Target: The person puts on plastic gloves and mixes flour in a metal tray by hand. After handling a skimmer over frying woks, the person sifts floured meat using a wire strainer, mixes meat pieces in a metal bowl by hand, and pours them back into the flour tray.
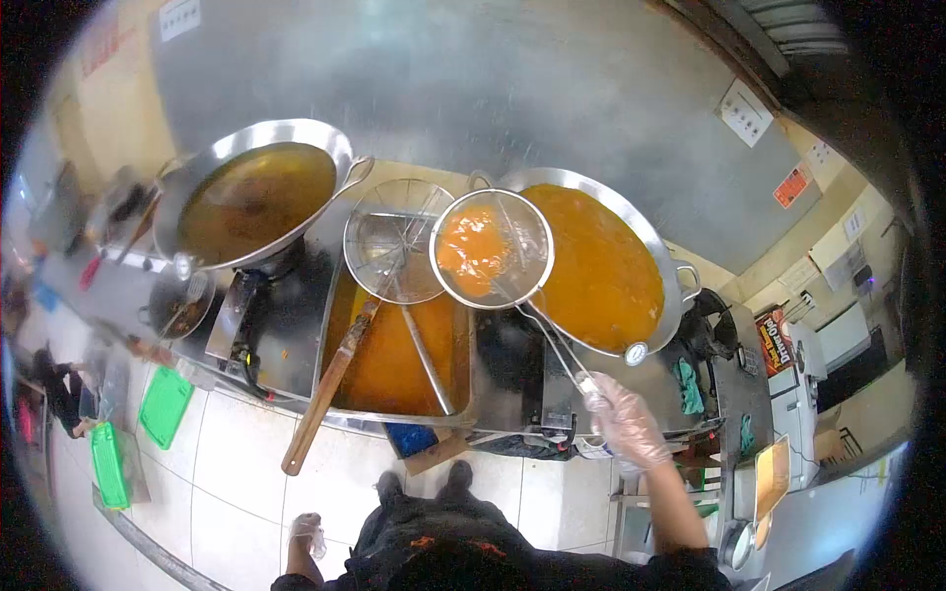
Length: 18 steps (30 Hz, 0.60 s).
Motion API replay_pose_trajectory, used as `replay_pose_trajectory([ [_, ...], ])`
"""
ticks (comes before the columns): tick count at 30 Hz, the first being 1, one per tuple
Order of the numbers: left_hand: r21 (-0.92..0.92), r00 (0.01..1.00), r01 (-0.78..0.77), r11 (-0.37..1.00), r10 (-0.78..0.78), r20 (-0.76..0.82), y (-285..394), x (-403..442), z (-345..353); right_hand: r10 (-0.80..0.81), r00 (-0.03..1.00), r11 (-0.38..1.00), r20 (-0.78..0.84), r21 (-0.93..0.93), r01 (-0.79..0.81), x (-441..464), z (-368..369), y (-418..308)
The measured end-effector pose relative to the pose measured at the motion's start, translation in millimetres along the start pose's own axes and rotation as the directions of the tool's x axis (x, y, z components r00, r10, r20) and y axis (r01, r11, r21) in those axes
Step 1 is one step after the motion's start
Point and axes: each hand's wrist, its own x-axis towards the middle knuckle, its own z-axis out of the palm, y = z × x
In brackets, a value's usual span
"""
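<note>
My right hand (629, 422), in a clear plastic glove, is closed around the handle of a fine-mesh strainer (527, 241). The strainer's round bowl is over the left rim of the right wok (680, 305), which holds orange-brown oil. Shiny orange matter shows in the bowl; I cannot tell what it is. My left hand (307, 534), also gloved, hangs low beside my body, fingers curled, with nothing visible in it. A wide wire skimmer (379, 286) with a wooden handle lies across a rectangular metal tray (467, 369) of orange oil, beside a metal rod (427, 362).
To the left stands another wok (340, 148) of darker oil, with a thermometer (182, 264) at its rim. The right wok has a thermometer (636, 352) too. A small pan (177, 303), a green cloth (688, 386) and green lids (166, 406) are around.
</note>
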Motion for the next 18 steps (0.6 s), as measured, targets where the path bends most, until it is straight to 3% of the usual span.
replay_pose_trajectory([
  [2,0.210,1.000,0.002,0.978,-0.003,0.000,-10,6,-13,-0.068,0.997,0.992,-0.035,-0.112,0.063,10,39,0],
  [4,0.195,1.000,-0.017,0.981,0.012,0.027,-19,14,-24,-0.136,0.989,0.969,-0.063,-0.218,0.120,20,79,13],
  [7,0.186,0.999,-0.047,0.981,0.045,0.011,-20,8,-40,0.123,0.987,0.971,0.106,-0.217,-0.098,24,123,36],
  [9,0.185,0.998,-0.049,0.982,0.056,-0.036,-7,-4,-46,-0.138,0.989,0.833,0.042,-0.535,0.139,20,132,41],
  [11,0.059,0.998,-0.065,0.996,0.066,-0.021,3,-24,-55,-0.076,0.995,0.822,0.061,-0.562,0.097,12,133,28],
  [13,0.165,0.997,-0.073,0.984,0.077,-0.020,6,-24,-65,-0.087,0.991,0.845,0.103,-0.519,0.128,8,136,31],
  [15,0.256,0.998,0.014,0.967,0.000,-0.057,1,-24,-67,-0.119,0.988,0.820,0.095,-0.552,0.151,5,141,34],
  [17,0.207,0.999,0.046,0.977,-0.040,-0.030,-20,-12,-69,-0.135,0.987,0.795,0.089,-0.585,0.162,0,137,27],
  [18,0.161,1.000,0.007,0.987,-0.009,0.012,-28,-9,-70,-0.073,0.994,0.846,0.084,-0.522,0.107,-4,131,12],
])
